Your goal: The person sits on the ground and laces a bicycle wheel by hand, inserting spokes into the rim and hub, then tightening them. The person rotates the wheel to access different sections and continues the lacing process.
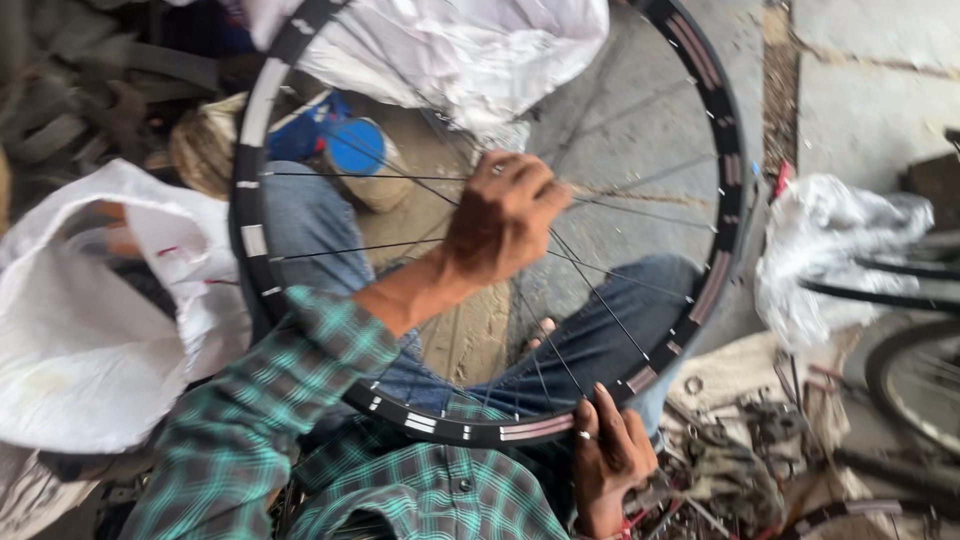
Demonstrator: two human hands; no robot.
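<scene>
Bicycle wheel (700, 270) upright across the lap, both hands on it.

Left hand (505, 215) clenched around spokes (600, 290) at the centre; right hand (610, 455) grips the near rim. Likely light, stiff at the rim, spokes thin and bendable: rim is the safer hold. White plastic bag (90, 340) beyond the left elbow.

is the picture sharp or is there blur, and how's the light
In the head view, soft daylight with no hard shadows or glare; motion blur smears the left hand at the hub and the white plastic bags; the bicycle wheel rim and the right hand gripping its lower edge read a little clearer; the thin spokes fade near the top.
</scene>
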